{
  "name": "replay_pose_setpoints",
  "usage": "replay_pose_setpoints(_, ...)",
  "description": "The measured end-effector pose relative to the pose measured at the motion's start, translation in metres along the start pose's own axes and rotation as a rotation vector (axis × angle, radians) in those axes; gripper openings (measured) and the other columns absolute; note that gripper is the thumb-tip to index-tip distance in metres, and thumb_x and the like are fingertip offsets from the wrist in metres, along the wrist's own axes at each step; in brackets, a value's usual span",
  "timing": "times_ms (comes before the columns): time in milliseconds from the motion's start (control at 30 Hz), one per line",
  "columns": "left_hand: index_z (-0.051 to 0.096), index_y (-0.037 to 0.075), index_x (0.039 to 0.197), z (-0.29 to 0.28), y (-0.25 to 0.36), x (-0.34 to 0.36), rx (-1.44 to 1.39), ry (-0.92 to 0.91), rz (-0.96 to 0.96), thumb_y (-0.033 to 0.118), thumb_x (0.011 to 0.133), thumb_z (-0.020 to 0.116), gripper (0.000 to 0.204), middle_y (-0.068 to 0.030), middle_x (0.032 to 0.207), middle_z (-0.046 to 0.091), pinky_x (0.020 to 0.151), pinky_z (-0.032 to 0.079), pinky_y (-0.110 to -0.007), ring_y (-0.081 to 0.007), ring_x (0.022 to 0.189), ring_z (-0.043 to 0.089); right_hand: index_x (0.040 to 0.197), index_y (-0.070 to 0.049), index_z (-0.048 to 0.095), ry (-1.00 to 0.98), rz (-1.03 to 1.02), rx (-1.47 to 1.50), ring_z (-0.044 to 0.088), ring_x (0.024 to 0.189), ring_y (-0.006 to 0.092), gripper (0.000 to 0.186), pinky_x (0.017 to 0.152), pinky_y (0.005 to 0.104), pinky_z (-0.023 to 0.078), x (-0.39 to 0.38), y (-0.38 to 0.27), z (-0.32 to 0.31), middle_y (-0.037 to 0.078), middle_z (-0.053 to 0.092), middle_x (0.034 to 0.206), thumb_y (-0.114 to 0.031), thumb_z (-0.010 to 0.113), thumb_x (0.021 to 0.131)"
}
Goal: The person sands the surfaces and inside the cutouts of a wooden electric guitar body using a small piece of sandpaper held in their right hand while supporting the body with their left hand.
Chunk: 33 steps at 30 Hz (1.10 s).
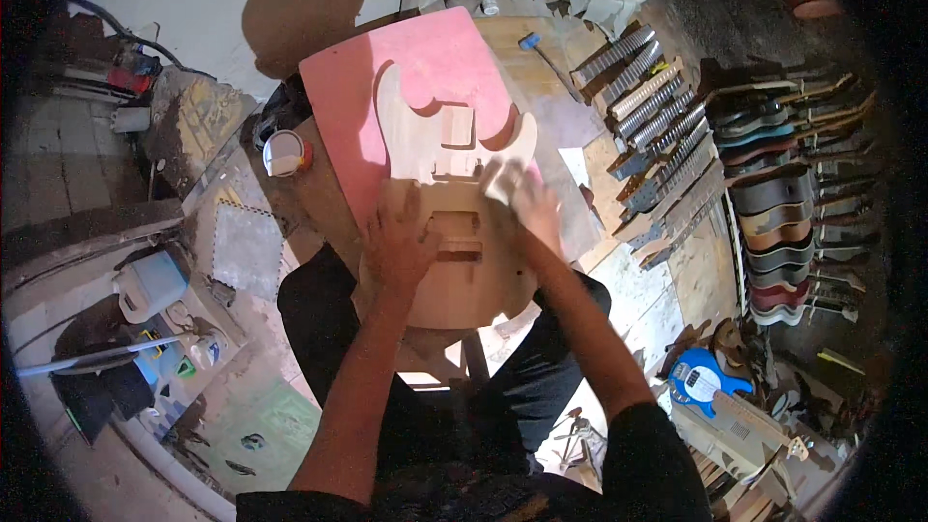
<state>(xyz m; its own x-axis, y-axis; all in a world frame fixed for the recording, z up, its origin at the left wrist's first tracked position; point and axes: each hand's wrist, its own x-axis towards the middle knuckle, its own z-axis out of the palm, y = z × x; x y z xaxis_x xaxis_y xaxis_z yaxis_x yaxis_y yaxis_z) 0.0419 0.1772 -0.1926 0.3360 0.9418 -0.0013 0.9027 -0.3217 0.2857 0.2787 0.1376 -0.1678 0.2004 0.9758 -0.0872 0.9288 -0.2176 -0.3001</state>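
A bare, pale wooden electric guitar body (449,295) lies lengthwise in front of me, its two horns pointing away. Several rectangular cavities are cut into its face. My left hand (398,237) rests flat on the left side of the body, fingers stretched out. On the right edge, near the waist, my right hand (534,215) is smeared by motion. Something pale seems to be at its fingertips, but the blur hides what it is and how the fingers are set. Beneath the far part of the body is a pink sheet (333,87).
An open tub (285,153) stands left of the pink sheet. A blue-headed hammer (546,58) and several guitar necks (643,87) lie to the right. Beyond them guitar bodies (773,208) hang in a row. A blue guitar (701,379) is at lower right, a jug (153,285) at left.
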Motion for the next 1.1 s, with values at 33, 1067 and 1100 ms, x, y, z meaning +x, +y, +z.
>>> replay_pose_setpoints(33, 0.053, 0.025, 0.151, 0.004, 0.002, -0.001, 0.017, -0.01, -0.018, 0.044, 0.084, 0.07, 0.071, -0.0261, 0.15, 0.045, 0.109, 0.041, -0.056, -0.0447, 0.132, 0.048, 0.124, -0.002, 0.059, -0.056, 0.073, 0.026, 0.053, 0.115, 0.0453, 0.043, 0.097, 0.0539, 0.043, 0.029, -0.006, -0.027, 0.024, 0.058, 0.125, -0.017, 0.072, 0.086)
replay_pose_setpoints(1067, 0.05, 0.025, 0.152, 0.004, 0.011, 0.001, -0.136, -0.006, -0.015, 0.043, 0.086, 0.068, 0.071, -0.0168, 0.163, 0.032, 0.112, 0.037, -0.059, -0.0388, 0.141, 0.041, 0.118, -0.018, 0.07, 0.15, -0.121, -0.122, 0.064, 0.103, 0.0396, 0.038, 0.083, 0.0516, 0.052, 0.072, -0.022, -0.044, 0.013, 0.067, 0.122, -0.019, 0.074, 0.081)
replay_pose_setpoints(1100, 0.051, 0.025, 0.152, 0.004, 0.011, 0.001, -0.127, -0.031, -0.03, 0.043, 0.086, 0.068, 0.071, -0.0171, 0.163, 0.033, 0.112, 0.037, -0.059, -0.0392, 0.141, 0.041, 0.118, -0.017, 0.07, 0.117, -0.123, -0.122, 0.064, 0.102, 0.0397, 0.037, 0.084, 0.0517, 0.052, 0.073, -0.023, -0.051, 0.013, 0.067, 0.121, -0.019, 0.074, 0.081)
